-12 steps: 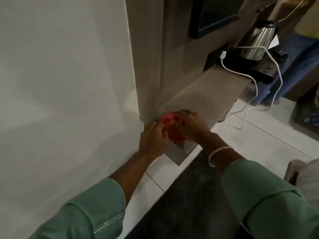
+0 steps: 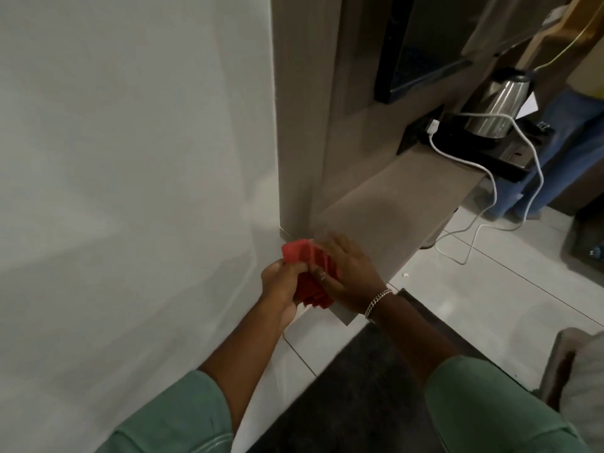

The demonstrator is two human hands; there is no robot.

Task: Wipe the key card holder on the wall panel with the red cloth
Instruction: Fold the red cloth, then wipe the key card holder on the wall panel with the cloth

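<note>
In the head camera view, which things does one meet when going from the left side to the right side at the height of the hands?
White wall → left hand → red cloth → right hand → bracelet → tiled floor.

Indoor light is dim and even. The white wall (image 2: 130, 158) on my left is the brightest surface and shows soft diagonal shading bands. My right hand (image 2: 346, 269) is motion-blurred at the fingers. The kettle (image 2: 496, 106) carries a small glare streak. Wide-angle distortion bends straight edges near the frame borders. Overall sharpness is low.
</note>
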